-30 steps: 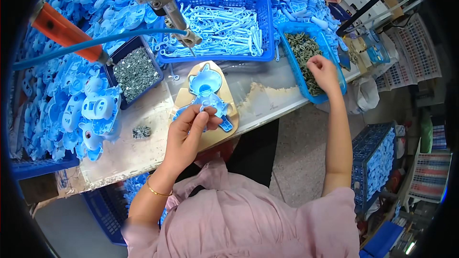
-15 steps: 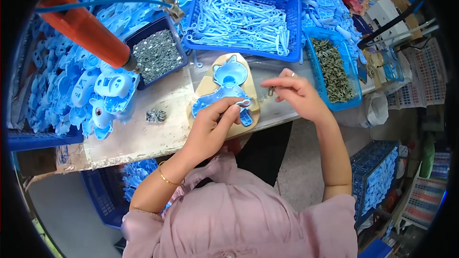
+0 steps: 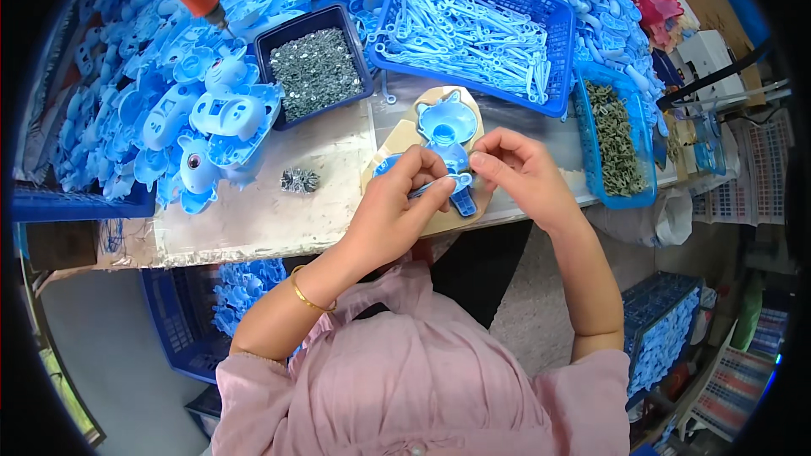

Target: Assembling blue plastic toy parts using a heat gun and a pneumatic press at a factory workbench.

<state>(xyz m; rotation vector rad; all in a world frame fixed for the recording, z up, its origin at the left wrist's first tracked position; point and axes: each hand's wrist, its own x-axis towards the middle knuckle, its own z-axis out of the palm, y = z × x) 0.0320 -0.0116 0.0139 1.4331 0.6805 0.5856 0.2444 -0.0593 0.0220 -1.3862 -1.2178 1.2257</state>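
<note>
Right hand (image 3: pixel 525 179) moved in beside left hand (image 3: pixel 397 207); both pinch blue plastic toy part (image 3: pixel 446 156) (fingertips closed) over tan jig (image 3: pixel 405 139).

A toy part (image 3: pixel 446 152) rests on a shaped board (image 3: pixel 397 145) at the near edge of the surface (image 3: pixel 253 211), with both hands meeting over it: left hand (image 3: pixel 390 207) on its left side, right hand (image 3: pixel 522 176) on its right. Behind the board sits a basket of thin sticks (image 3: pixel 473 29). Left of that basket stands a tray of screws (image 3: pixel 314 67). A heap of moulded shells (image 3: pixel 169 110) fills the surface's left end. A narrow bin of small pieces (image 3: pixel 617 139) lies at the right end. A small screw cluster (image 3: pixel 299 180) lies left of the board.
</note>
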